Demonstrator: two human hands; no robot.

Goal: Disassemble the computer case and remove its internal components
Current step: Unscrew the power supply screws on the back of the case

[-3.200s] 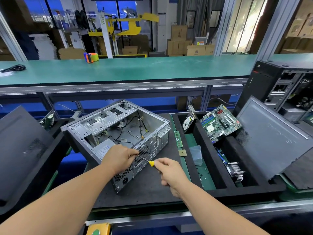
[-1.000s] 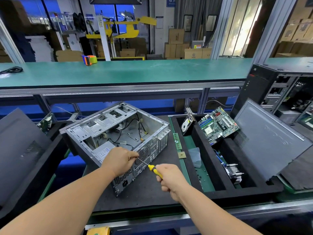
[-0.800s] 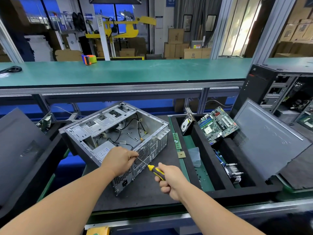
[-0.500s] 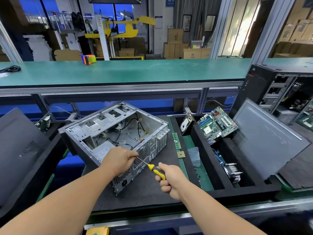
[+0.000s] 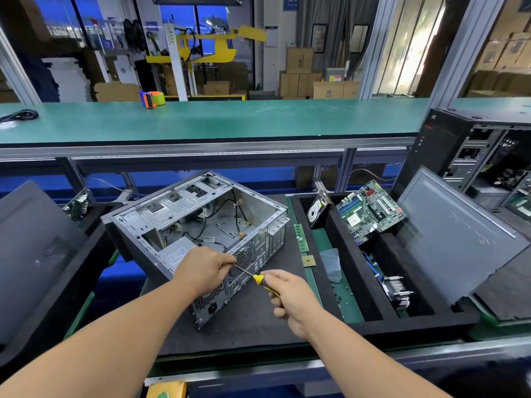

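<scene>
An open grey computer case [image 5: 201, 214] lies on its side on a black foam mat [image 5: 250, 320], with loose cables and a power supply [image 5: 175, 254] inside. My right hand [image 5: 290, 297] grips a yellow-handled screwdriver [image 5: 260, 280] whose shaft points at the case's rear panel. My left hand [image 5: 205, 268] rests on the rear top edge of the case and pinches the screwdriver shaft near its tip. The tip itself is hidden by my fingers.
A black foam tray [image 5: 353, 282] to the right holds a hard drive [image 5: 314, 211], a motherboard [image 5: 370, 211], a heatsink [image 5: 398, 291] and a grey side panel [image 5: 459, 239]. A RAM stick [image 5: 300, 237] and a CPU [image 5: 309, 260] lie beside the case. Another tower [image 5: 474, 150] stands far right.
My right hand has shifted its hold along the screwdriver handle and turned slightly. My left hand has stayed on the case's rear edge. The case has not moved.
</scene>
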